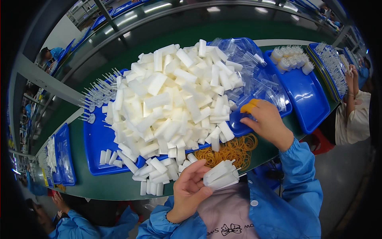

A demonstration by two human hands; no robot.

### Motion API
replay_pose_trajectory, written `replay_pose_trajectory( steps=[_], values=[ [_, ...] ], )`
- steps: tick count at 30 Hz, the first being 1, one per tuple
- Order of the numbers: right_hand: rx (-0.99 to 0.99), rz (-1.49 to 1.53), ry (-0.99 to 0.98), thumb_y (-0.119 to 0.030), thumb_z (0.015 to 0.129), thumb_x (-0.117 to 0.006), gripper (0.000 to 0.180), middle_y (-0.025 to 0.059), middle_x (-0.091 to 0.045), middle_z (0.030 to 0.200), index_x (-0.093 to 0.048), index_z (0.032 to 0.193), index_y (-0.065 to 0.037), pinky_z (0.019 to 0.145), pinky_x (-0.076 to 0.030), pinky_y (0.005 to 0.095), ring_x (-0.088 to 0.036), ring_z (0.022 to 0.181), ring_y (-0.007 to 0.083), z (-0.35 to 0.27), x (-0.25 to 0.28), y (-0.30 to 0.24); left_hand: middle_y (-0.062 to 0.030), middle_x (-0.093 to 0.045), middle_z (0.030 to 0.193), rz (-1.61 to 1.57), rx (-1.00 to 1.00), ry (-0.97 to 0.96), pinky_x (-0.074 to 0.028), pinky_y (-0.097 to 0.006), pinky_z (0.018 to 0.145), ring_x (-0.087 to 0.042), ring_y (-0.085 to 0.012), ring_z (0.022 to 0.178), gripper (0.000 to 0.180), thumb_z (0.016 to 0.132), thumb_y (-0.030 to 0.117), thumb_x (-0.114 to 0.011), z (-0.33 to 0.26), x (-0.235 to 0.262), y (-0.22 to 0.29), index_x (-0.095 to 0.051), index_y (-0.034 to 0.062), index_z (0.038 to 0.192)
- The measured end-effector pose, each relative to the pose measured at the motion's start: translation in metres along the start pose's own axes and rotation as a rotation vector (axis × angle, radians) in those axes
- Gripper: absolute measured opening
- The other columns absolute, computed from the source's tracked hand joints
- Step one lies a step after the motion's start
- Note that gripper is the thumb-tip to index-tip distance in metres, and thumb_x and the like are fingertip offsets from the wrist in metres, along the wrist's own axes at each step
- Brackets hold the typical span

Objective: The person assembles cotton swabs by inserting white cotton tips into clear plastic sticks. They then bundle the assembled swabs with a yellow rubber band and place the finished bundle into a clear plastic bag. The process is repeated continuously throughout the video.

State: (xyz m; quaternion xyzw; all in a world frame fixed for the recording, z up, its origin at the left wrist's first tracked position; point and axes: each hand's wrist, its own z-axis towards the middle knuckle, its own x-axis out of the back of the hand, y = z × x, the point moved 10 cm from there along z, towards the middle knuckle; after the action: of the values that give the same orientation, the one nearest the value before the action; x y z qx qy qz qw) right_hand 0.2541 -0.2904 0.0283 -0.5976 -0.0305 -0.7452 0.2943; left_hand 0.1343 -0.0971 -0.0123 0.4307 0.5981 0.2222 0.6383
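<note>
My left hand grips a bundle of white plastic blocks near my chest, at the front edge of the green table. My right hand, with orange finger covers on two fingertips, reaches out to the rim of a blue tray and holds nothing I can see. In front of me a big heap of white plastic blocks overflows another blue tray. A pile of tan rubber bands lies between my hands.
Clear plastic caps fill the tray behind my right hand. Further right are a blue tray with small white parts and a tray of clear pieces. Other workers sit at the right and lower left.
</note>
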Motion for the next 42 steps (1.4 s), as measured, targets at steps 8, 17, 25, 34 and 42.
replay_pose_trajectory(
  steps=[8,17,25,34,42],
  values=[
    [-0.261,1.263,0.371,0.005,0.077,-0.052,0.033,0.0201,-0.062,0.102,-0.054,0.11,0.01,0.087,-0.049,0.0374,-0.063,0.091,0.0238,-0.057,0.054,-0.03,-0.0141,-0.053,0.118,0.143,-0.074,0.007,-0.045,-0.035,0.095,-0.054,-0.0224,0.111,0.067,0.074,0.003,-0.075,-0.003,0.001,0.004,-0.041,-0.0039,0.131],
    [-0.225,1.42,0.307,0.005,0.076,-0.053,0.035,0.0221,-0.061,0.106,-0.054,0.11,0.01,0.092,-0.047,0.0408,-0.06,0.102,0.0284,-0.067,0.038,-0.047,-0.0138,-0.053,0.115,0.231,-0.126,-0.005,-0.046,-0.034,0.094,-0.055,-0.0227,0.11,0.065,0.072,0.008,-0.077,-0.006,-0.006,0.011,-0.045,-0.0043,0.128],
    [-0.268,1.496,0.35,-0.001,0.077,-0.055,0.037,0.0209,-0.061,0.104,-0.053,0.113,0.008,0.083,-0.052,0.0395,-0.064,0.09,0.0271,-0.069,0.031,-0.039,-0.0135,-0.056,0.11,0.493,-0.23,0.04,-0.048,-0.031,0.089,-0.058,-0.0208,0.102,0.06,0.069,0.015,-0.081,-0.007,-0.005,0.025,-0.054,-0.0012,0.12],
    [-0.306,1.532,0.443,-0.001,0.077,-0.054,0.025,0.0146,-0.061,0.091,-0.051,0.102,0.004,0.071,-0.055,0.0337,-0.065,0.076,0.0214,-0.072,0.024,-0.033,-0.0143,-0.056,0.101,0.966,-0.45,0.052,-0.047,-0.03,0.077,-0.057,-0.0223,0.09,0.063,0.068,0.033,-0.081,-0.013,-0.024,0.049,-0.058,-0.0032,0.113],
    [-0.309,1.231,0.511,-0.003,0.081,-0.058,0.021,0.0142,-0.063,0.083,-0.052,0.1,0.005,0.064,-0.054,0.0288,-0.064,0.068,0.0177,-0.077,0.038,-0.038,-0.0146,-0.055,0.099,1.032,-0.49,0.049,-0.046,-0.03,0.073,-0.056,-0.0229,0.085,0.062,0.068,0.037,-0.079,-0.014,-0.034,0.055,-0.06,-0.0026,0.112]
  ],
)
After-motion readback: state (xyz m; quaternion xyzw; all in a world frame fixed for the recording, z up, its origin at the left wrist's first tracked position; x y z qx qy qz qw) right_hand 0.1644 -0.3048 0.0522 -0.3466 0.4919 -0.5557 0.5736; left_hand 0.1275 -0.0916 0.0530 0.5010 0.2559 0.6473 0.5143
